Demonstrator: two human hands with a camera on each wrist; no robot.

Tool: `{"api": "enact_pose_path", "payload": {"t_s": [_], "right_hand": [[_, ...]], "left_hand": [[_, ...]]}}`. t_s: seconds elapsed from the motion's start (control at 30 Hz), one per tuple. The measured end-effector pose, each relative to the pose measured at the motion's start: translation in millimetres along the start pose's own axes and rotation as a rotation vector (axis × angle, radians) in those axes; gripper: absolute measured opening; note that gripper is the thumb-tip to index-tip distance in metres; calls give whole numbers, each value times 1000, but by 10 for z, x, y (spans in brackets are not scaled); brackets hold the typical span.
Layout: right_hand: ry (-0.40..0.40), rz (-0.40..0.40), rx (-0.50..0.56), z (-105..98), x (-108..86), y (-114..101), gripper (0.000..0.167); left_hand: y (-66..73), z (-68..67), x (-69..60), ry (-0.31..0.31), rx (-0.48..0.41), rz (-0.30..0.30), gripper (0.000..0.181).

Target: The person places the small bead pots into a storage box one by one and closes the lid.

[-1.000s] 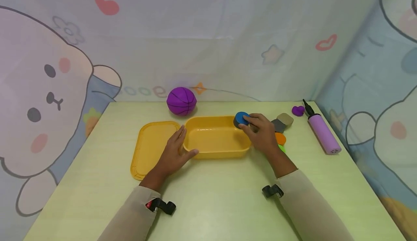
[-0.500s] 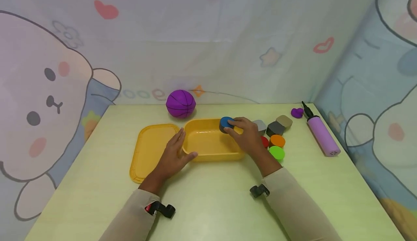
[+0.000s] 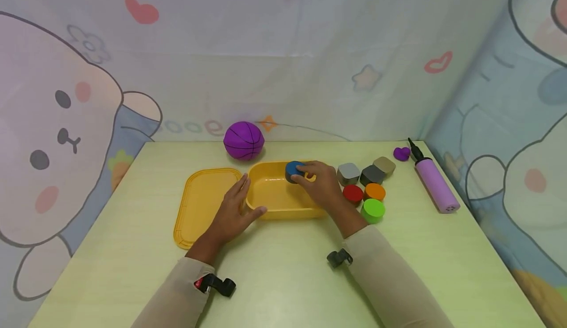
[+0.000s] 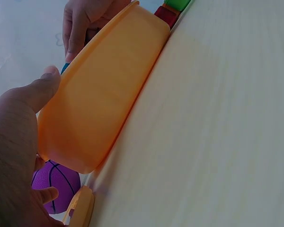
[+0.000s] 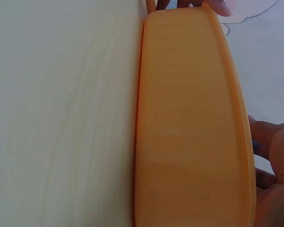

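Note:
My right hand (image 3: 324, 186) pinches a short round blue block (image 3: 293, 171) between thumb and fingers, above the inside of the yellow tub (image 3: 285, 214). In the right wrist view the tub's wall (image 5: 189, 113) hides most of that block. My left hand (image 3: 231, 213) rests at the tub's left end, its fingers fairly straight along the outside and its thumb by the front rim. The left wrist view shows the left thumb (image 4: 42, 87) against the tub's rim. Flat on the table, left of the tub, lies a matching yellow lid (image 3: 205, 205), partly behind the left hand.
Right of the tub sit several blocks: light grey (image 3: 348, 173), dark grey (image 3: 372, 175), tan (image 3: 384, 166), red (image 3: 353, 194), orange (image 3: 374, 191) and green (image 3: 373, 211). A purple ball (image 3: 243, 141) stands behind; a purple heart (image 3: 401, 153) and lilac hand pump (image 3: 437, 185) lie far right.
My right hand has carried the blue block leftward from the tub's right end toward its middle, uncovering the red and light grey blocks. The left hand keeps its place.

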State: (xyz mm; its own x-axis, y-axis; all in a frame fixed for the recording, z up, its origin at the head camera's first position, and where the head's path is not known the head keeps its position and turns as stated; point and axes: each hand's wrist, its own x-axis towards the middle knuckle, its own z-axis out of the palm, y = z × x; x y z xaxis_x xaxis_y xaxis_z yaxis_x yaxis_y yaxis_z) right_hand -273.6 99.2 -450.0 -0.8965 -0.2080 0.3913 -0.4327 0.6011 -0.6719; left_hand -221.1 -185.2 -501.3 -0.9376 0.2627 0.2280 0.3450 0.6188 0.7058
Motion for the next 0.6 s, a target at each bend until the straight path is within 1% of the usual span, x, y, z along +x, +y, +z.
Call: {"api": "enact_pose_path", "payload": {"t_s": [0.07,0.2,0.4,0.6], "right_hand": [[-7,0,18,45,19,15,36],[-38,19,15,117,56,11,37],[-107,67,25,192,111,-17,37],[-189,82,6,297,188,-50,37]], "left_hand": [[1,0,-2,0,-2,5,99],[8,-10,-1,13,13,18,99],[41,-5,-4,11,-5,25,98],[8,7,4,5,25,19,99]]}}
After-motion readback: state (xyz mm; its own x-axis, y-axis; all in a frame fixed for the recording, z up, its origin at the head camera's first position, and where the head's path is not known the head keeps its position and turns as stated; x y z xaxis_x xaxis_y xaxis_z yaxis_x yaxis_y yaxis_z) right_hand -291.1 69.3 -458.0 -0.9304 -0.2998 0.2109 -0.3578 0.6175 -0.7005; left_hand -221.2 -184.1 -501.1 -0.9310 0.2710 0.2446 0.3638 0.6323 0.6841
